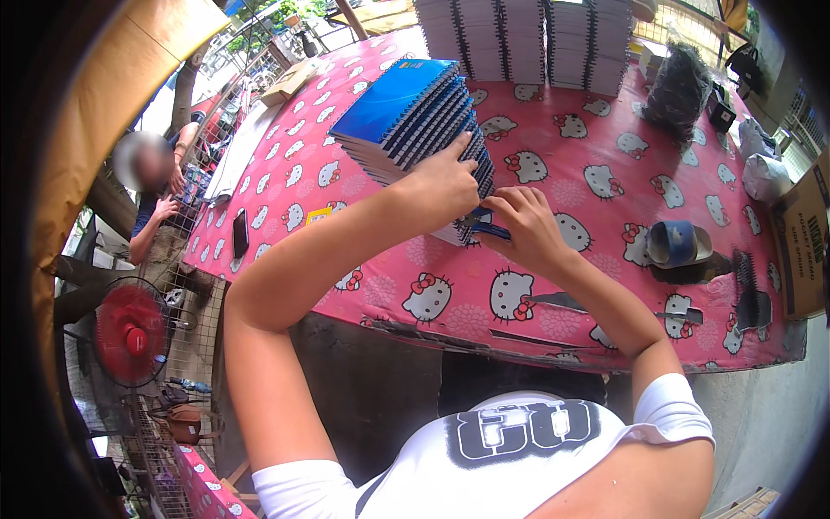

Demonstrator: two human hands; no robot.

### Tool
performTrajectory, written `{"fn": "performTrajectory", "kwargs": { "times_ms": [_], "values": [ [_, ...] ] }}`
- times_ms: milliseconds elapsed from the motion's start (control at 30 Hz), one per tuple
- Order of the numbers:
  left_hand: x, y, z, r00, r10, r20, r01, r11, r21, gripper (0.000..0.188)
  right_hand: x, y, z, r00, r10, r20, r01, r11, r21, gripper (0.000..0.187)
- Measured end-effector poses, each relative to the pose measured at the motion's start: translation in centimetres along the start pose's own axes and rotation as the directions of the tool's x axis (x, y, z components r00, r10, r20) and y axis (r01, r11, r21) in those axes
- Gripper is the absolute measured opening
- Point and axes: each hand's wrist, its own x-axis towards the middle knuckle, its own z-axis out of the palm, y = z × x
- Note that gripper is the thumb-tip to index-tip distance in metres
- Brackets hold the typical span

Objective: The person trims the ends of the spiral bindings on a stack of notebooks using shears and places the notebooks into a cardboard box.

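Note:
A tall stack of spiral notebooks (393, 104) with blue covers stands on the table, its wire-bound side facing right toward my hands. My left hand (443, 186) lies against the bound side with its index finger stretched along the spirals; some of its fingers are hidden. Low on the same side, my right hand (527, 227) is closed around a small blue-handled tool (491, 231). The tool's tip is close to the spirals, and its exact kind is too small to make out.
The pink cat-print table (432, 259) carries tall stacks of spiral-bound books (501, 43) at the back. A blue slipper (677, 244), a black brush (748, 294) and a cardboard box (802, 233) are at right. A phone (240, 233) lies left; beyond are another person (156, 186) and a red fan (131, 333).

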Motion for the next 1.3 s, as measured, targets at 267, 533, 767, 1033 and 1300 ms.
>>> {"fn": "performTrajectory", "kwargs": {
  "times_ms": [267,533,767,1033,1300],
  "values": [
    [0.3,0.0,-0.4,0.998,-0.007,0.061,0.006,1.0,0.005,0.016,1.8,1.7,-0.6,0.678,0.375,0.633,-0.715,0.538,0.447,0.04],
    [0.1,0.3,-1.2,0.98,0.015,0.197,-0.018,1.0,0.017,0.024,0.0,0.8,-0.4,0.981,0.146,0.131,-0.174,0.955,0.24,0.04],
    [0.7,0.3,-0.8,0.983,0.006,0.185,-0.011,1.0,0.021,0.024,0.4,0.8,0.3,0.979,0.145,0.145,-0.192,0.897,0.399,0.039],
    [1.3,0.7,0.3,0.992,0.013,0.122,-0.012,1.0,-0.01,0.025,0.0,1.7,0.1,0.837,0.309,0.451,-0.485,0.801,0.351,0.039],
    [1.7,0.4,0.4,0.987,-0.003,0.161,0.003,1.0,-0.001,0.026,-0.7,1.3,0.7,0.997,0.029,0.069,-0.035,0.995,0.097,0.044]
  ]
}}
